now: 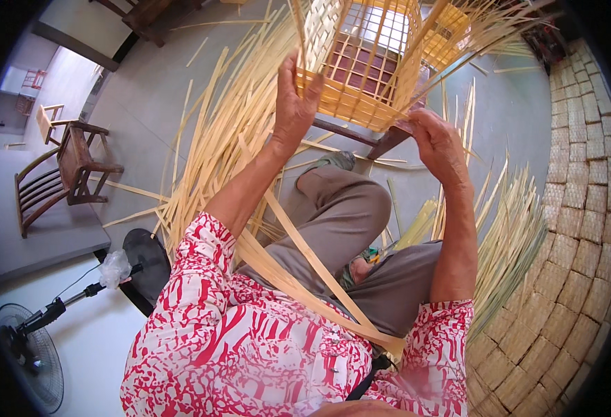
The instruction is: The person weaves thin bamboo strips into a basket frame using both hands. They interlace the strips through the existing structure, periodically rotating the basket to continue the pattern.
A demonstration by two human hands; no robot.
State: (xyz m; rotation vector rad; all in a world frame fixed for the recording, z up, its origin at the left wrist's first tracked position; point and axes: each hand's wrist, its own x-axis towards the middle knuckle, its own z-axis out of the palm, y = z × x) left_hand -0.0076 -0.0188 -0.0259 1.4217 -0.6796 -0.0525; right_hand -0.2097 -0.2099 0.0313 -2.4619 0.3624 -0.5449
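A woven bamboo basket (361, 111) with an open lattice is at the top centre, tilted so that its inside shows. Its left wall is a tighter, pale weave, and loose strip ends fan out at its upper right. My left hand (296, 104) is closed round the basket's near left corner, thumb on the inner side. At the near right corner, my right hand (436, 139) has its fingers pinched together on a thin bamboo strip; the fingertips partly hide it. Wide flat bamboo strips (305, 260) lie across my lap.
Long loose strips (215, 139) cover the floor left of my legs; a greener bundle (507, 236) lies to the right. Stacked woven blocks (569, 229) line the right side. A wooden chair (76, 167) and a fan (34, 347) stand at left. A dark wooden bench (389, 142) is below the basket.
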